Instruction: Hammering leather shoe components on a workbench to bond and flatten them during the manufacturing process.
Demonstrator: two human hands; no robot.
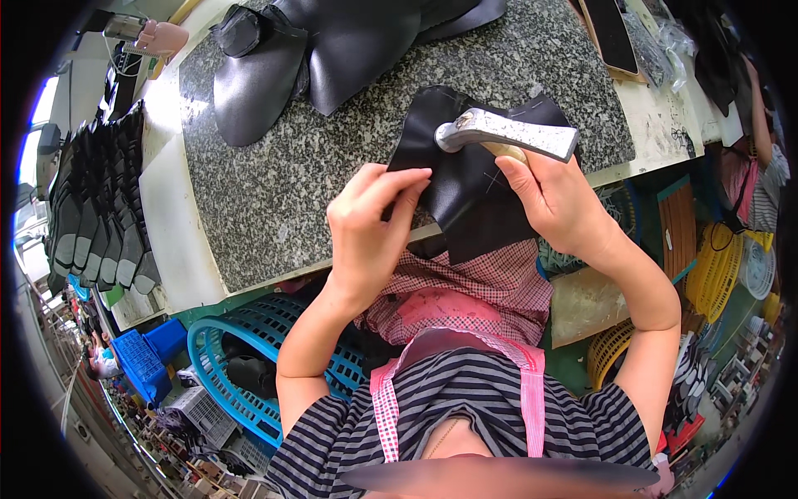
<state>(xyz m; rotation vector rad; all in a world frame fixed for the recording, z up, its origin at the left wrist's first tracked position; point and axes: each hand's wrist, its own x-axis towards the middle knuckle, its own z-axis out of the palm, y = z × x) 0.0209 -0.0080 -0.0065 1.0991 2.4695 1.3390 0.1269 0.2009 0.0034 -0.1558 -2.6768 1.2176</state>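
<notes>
Between left hand (368, 212), pinching its edge, and right hand (559, 195), gripping a hammer (515, 130), lies black leather (460, 190).

Left hand (366, 218) touches a black sheet (467, 204); right hand (564, 204) grips a hammer (515, 130).

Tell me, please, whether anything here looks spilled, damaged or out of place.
I see no clear spill. The black piece below the hammer overhangs the slab's front edge, so it looks slightly askew, though that may be deliberate. The apron has dark smudges on its pink patch, like stains.
</notes>
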